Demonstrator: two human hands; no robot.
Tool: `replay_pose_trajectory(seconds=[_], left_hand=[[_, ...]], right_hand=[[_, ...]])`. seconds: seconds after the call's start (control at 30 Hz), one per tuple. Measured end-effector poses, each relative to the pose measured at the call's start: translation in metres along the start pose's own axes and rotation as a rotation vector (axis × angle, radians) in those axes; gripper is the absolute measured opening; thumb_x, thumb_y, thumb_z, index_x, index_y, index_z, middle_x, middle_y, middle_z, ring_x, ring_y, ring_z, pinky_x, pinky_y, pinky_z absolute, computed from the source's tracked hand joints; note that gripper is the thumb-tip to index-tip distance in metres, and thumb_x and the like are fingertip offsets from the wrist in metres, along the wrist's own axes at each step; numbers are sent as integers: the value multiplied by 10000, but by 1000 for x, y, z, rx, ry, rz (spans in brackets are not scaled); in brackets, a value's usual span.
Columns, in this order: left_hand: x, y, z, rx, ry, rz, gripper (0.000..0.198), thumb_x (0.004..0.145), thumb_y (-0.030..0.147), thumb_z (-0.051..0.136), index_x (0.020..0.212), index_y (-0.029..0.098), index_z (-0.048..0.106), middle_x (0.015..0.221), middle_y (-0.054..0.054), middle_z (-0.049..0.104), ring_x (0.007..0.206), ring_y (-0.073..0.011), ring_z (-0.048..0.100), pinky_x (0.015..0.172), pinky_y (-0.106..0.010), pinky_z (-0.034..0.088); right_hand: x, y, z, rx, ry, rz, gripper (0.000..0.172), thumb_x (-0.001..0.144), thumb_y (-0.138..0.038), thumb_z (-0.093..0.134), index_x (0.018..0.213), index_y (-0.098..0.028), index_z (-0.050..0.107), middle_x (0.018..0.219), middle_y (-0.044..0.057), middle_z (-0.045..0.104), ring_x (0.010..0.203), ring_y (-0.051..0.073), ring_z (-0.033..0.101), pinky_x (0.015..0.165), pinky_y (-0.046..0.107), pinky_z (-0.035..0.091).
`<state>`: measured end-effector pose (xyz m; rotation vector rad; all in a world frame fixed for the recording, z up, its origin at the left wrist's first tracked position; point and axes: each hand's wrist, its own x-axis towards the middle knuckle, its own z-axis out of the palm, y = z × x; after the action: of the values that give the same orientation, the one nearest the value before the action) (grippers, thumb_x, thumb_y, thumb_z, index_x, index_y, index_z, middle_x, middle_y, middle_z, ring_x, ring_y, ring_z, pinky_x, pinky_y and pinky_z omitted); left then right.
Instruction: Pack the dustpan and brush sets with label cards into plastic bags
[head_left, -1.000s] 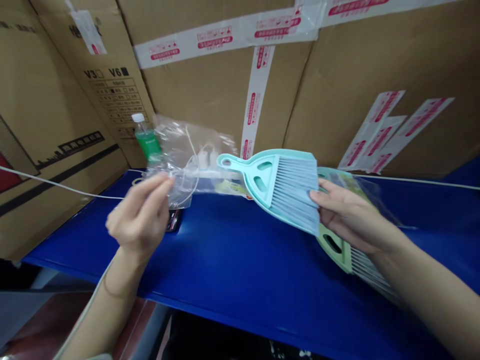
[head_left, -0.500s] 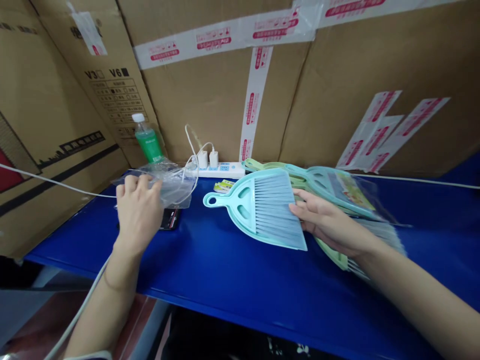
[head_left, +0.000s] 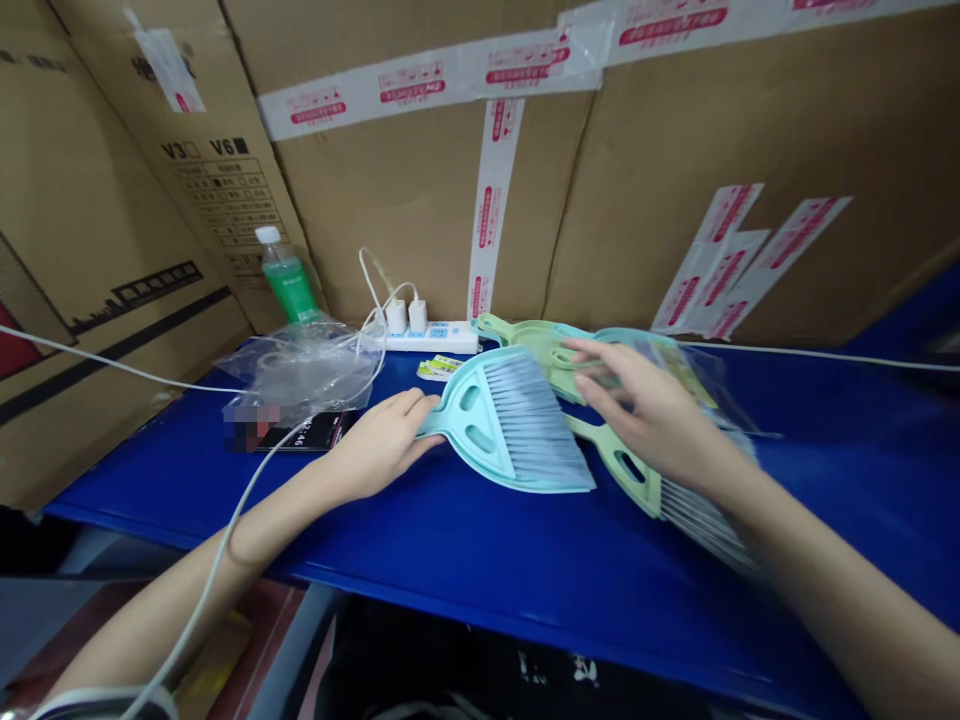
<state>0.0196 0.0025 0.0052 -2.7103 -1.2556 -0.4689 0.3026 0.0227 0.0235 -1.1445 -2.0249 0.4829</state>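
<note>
Gripped by its handle, a light-blue dustpan (head_left: 454,430) with a matching brush (head_left: 534,420) nested in it is in my left hand (head_left: 386,440), bristles facing right. My right hand (head_left: 649,410) is apart from that set, its fingers spread and empty over the things behind. Beneath and around it lie a green dustpan (head_left: 529,340), a green brush (head_left: 630,470) with pale bristles, and another light-blue piece partly in clear plastic (head_left: 720,385). My right forearm covers part of the green brush's bristles.
Crumpled clear plastic bags (head_left: 307,370) lie at the left, by a phone (head_left: 315,432) and a green bottle (head_left: 289,280). A white power strip (head_left: 442,337) with chargers runs along the cardboard wall (head_left: 405,190). A white cable (head_left: 232,520) crosses my left forearm. The blue table (head_left: 450,570) has its front edge near me.
My left hand has left the plastic bags and taken the dustpan's handle. My right hand has let go of the bristle end and moved up toward the green dustpan.
</note>
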Motion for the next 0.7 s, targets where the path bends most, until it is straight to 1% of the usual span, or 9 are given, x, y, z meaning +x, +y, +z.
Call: replay_pose_trajectory(seconds=[0.03,0.07,0.1,0.17,0.3,0.4,0.47,0.57,0.7], left_hand=[[1,3,0,16,22,12,271,1004,339,421,1137,137,543,964,-90,624,879,-233,646,766,-376,560],[3,6,0,28,48,21,286,1004,348,419,1136,129,545,964,-96,627,882,-239,649,767,-382,564],[4,9,0,35,75,28,302,1005,355,416,1142,118,545,965,-104,630,886,-244,652,769,-387,567],[9,15,0,40,126,31,326,1005,359,418,1168,104,539,971,-115,636,903,-251,657,781,-393,570],[24,23,-2,20,165,47,298,988,336,471,1195,137,549,1029,-110,652,954,-245,657,829,-403,567],[39,25,-4,-13,165,74,286,958,300,520,1190,140,571,1075,-111,655,981,-244,650,848,-410,559],[50,24,-7,-33,141,60,286,919,235,554,1187,141,588,1062,-100,657,962,-234,649,841,-394,554],[68,13,-12,-37,129,-5,318,850,125,570,1164,144,618,997,-78,654,907,-218,640,816,-364,539],[94,-19,-18,-4,165,-108,291,854,188,613,1133,110,641,1054,-119,615,966,-254,599,858,-413,502]], right_hand=[[-4,-7,1,-138,86,-136,290,925,-345,454,1126,-236,633,1060,117,615,974,276,593,828,477,511],[-8,-14,4,-251,111,-258,247,936,-342,459,1018,-232,665,1016,111,613,989,285,570,855,486,484],[-13,-21,8,-328,71,-359,247,946,-355,466,954,-223,675,957,103,608,947,278,560,829,469,480],[-21,-30,17,-445,-22,-446,248,935,-373,524,930,-176,675,877,104,590,872,271,537,764,429,474],[-26,-30,30,-504,-20,-385,194,885,-350,619,800,-179,652,786,73,546,792,245,494,690,367,433],[-23,-23,27,-504,16,-323,173,834,-337,677,743,-194,645,746,51,530,760,231,484,667,340,398],[-21,-22,21,-590,49,-325,176,840,-325,666,715,-201,655,721,53,530,750,234,488,646,334,364],[-23,-27,7,-802,124,-328,265,916,-338,555,721,-209,679,721,78,553,751,248,506,629,345,327],[-30,-38,-17,-1056,204,-226,463,985,-368,341,742,-169,682,733,138,575,739,285,526,605,376,330]])
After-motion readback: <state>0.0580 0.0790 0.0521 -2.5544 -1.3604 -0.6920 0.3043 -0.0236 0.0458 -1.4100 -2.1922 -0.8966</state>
